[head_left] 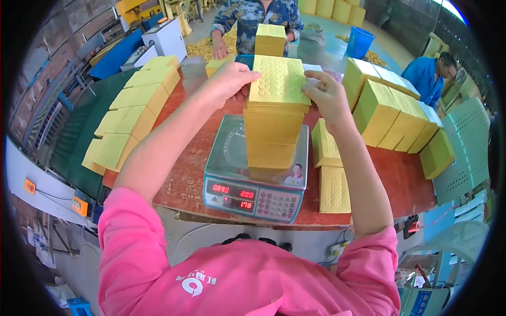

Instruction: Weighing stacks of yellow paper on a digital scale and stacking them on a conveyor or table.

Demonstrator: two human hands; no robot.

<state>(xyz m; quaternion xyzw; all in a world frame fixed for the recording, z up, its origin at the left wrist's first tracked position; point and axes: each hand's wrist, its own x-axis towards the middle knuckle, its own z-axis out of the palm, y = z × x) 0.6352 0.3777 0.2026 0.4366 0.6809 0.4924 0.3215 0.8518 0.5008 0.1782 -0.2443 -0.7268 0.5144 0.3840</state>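
Note:
A tall stack of yellow paper (271, 139) stands upright on the pan of a digital scale (226, 150) with red lit figures and a keypad. Its top sheets (279, 79) bear rows of raised round patterns and sit slightly askew over the sheets below. My left hand (227, 81) pinches their left edge between thumb and fingers. At the opposite edge, my right hand (328, 94) has thumb and forefinger closed on the same sheets. Some fingers of the left hand are hidden behind the stack.
Yellow paper bundles (134, 100) line the left of the red table (179, 176); more blocks (379, 113) stand at right. Short embossed stacks (334, 189) lie beside the scale. Across the table, a person in camouflage (250, 18) is by another stack (270, 42); a person in blue (424, 79) is at right.

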